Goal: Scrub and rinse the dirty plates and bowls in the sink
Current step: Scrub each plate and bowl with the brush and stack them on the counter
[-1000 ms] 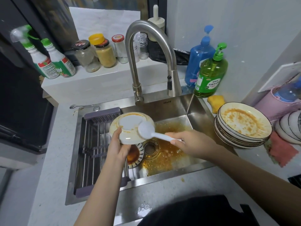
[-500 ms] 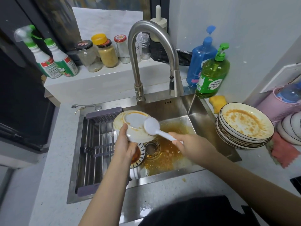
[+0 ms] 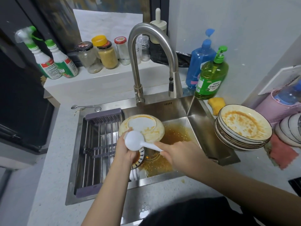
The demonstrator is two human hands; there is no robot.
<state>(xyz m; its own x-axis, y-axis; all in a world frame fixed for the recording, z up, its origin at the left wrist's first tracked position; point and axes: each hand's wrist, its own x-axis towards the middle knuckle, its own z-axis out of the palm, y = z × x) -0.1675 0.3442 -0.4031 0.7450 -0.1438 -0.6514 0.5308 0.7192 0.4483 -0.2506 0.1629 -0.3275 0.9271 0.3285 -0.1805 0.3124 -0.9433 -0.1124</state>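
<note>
Scrubbing, item one: my left hand [image 3: 124, 150] grips a bowl [image 3: 142, 128] by its near rim, holding it upside down and tilted over the sink [image 3: 192, 108]. I judge the tilt is there so the orange sauce drips into the basin and not onto the worktop [image 3: 53, 160].

Item two: my right hand [image 3: 180, 154] is curled round the handle of a white round-headed brush [image 3: 135, 141]. The head sits against the bowl's near lower side, where orange smears remain; the white foot ring is largely clean.

Item three: a patterned dish [image 3: 140, 158] lies on the sink floor just under the bowl, beside the drain, in a pool of orange water. Unwashed, I judge.

Item four: a stack of dirty plates [image 3: 244, 128] waits on the right worktop, just beside the sink rim, within my right hand's reach.

Item five: a drying rack [image 3: 99, 144] spans the sink's left part, empty of dishes, presumably for rinsed pieces.

Item six: the tap [image 3: 151, 51] arches over the sink; I see no water running. Green soap bottle [image 3: 211, 77] and yellow sponge [image 3: 216, 103] stand at the back right.
</note>
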